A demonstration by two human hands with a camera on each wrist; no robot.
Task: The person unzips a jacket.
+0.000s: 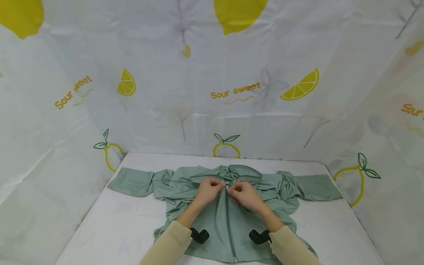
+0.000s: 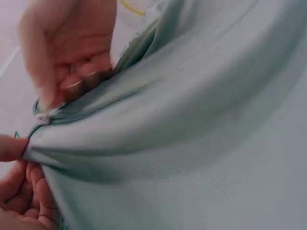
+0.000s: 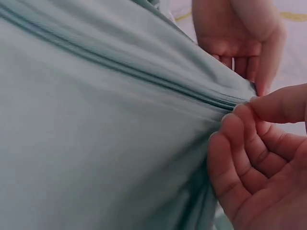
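Note:
A pale green zip-up jacket (image 1: 213, 241) lies front up with both sleeves spread sideways. Its zipper (image 1: 228, 224) runs closed from the hem up to the hands, and above them the collar edges spread apart. My left hand (image 1: 208, 191) pinches the fabric beside the zipper between thumb and fingers. Opposite it, my right hand (image 1: 246, 197) pinches the small pale zipper pull (image 2: 44, 116) at the top of the closed stretch. In the left wrist view the cloth is drawn up in folds toward both hands. Fingertips partly hide the pull.
Beneath the jacket is a white table (image 1: 116, 221). A white curtain (image 1: 159, 121) with lemon prints hangs behind and along both sides. Black wrist-worn devices (image 1: 200, 236) sit at both cuffs, above the lower jacket.

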